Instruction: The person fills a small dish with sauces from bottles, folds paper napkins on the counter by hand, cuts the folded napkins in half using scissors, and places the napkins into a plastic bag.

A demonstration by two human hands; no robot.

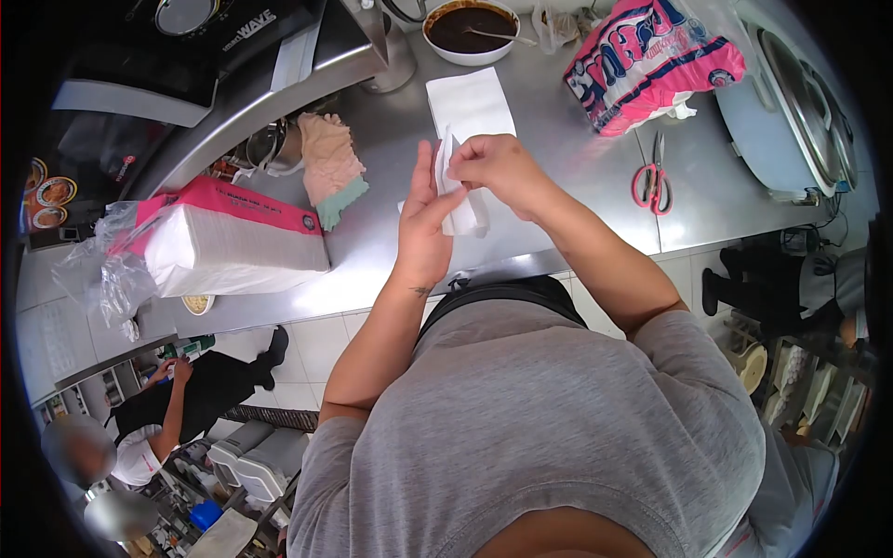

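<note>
A white paper napkin (468, 217) is held folded between my two hands above the steel counter. Its lower end hangs over the fingers and thumb of my left hand (426, 212), which grips it from the left. From the right, my right hand (498, 170) pinches the napkin near its top with thumb and fingers. Just beyond my hands lies a flat white napkin (472, 100) on the counter; whether it is one sheet or several, I cannot tell.
On the left stands an opened pack of napkins (237, 251) near a pink-and-green cloth (330, 166). Red-handled scissors (653, 182), a pink printed bag (642, 74) and a lidded appliance (767, 112) are right. A bowl of dark sauce (470, 58) stands behind. Other people are nearby.
</note>
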